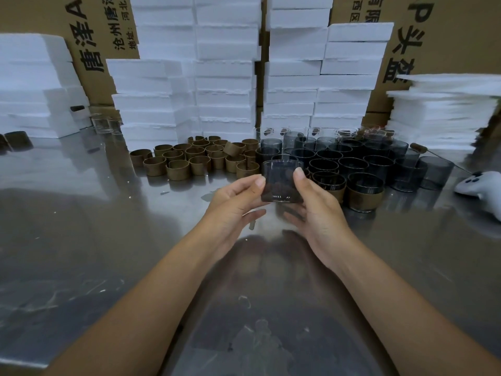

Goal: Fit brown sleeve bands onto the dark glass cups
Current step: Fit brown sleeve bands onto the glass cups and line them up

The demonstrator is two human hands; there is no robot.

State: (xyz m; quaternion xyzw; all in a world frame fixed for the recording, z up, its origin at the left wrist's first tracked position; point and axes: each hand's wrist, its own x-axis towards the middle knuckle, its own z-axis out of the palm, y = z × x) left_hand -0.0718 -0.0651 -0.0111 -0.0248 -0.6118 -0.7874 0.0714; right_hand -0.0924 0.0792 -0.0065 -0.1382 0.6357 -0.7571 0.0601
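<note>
A dark glass cup (280,180) is held above the steel table between both hands, upright, with no sleeve on it. My left hand (235,204) grips its left side with thumb and fingers. My right hand (314,207) grips its right side. Behind the hands on the left lie several loose brown sleeve bands (199,158). On the right stand several bare dark glass cups (349,158). Two cups with brown sleeves fitted, one (364,196) and the other (332,187), stand just right of my right hand.
Stacks of white foam blocks (225,77) and cardboard boxes (97,50) line the back of the table. More foam stands at the left (32,88) and right (442,115). A white controller-like object (477,185) lies at the far right. Clear glasses (104,123) stand at the back left.
</note>
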